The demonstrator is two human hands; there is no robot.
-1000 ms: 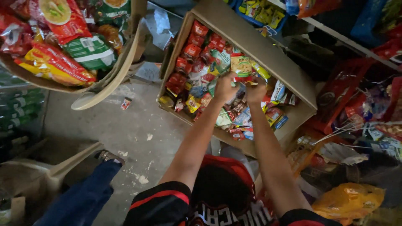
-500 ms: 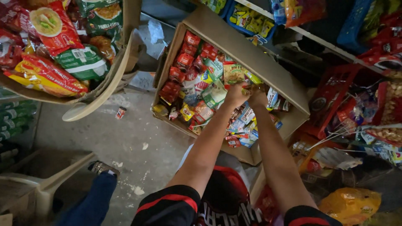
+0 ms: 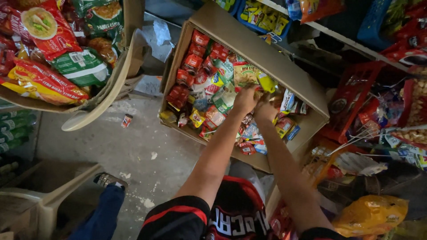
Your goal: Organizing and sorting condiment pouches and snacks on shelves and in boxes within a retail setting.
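Cardboard box (image 3: pixel 284 58) of snack packets (image 3: pixel 195 62) beneath both hands (image 3: pixel 255 104).

I see both arms stretched forward and down, bare to the sleeves. Left hand (image 3: pixel 245 98) and right hand (image 3: pixel 265 110) sit close together, fingers curled shut.

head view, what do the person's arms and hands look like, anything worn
Both arms are bare from the short sleeves down. The left hand and right hand wear no gloves; no rings or watch are visible. The sleeves are black with a red stripe.
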